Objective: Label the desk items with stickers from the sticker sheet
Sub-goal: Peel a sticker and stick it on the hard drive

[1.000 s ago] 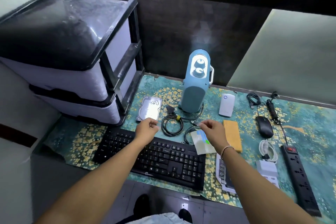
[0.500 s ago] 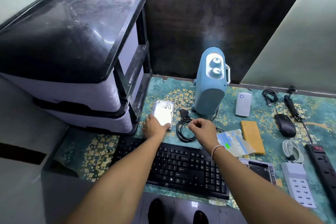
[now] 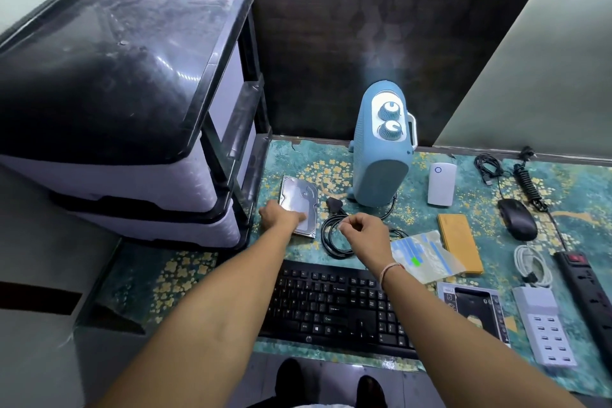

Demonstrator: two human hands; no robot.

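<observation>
Silvery hard drive (image 3: 299, 200), long axis running away from you, lies under your flat left hand (image 3: 280, 217); your right hand (image 3: 366, 235), just right of it, pinches what seems a sticker.

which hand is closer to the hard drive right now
Left. The left hand rests on the near end of the hard drive. The right hand is off to its right, above the coiled black cable, fingers pinched together.
</observation>
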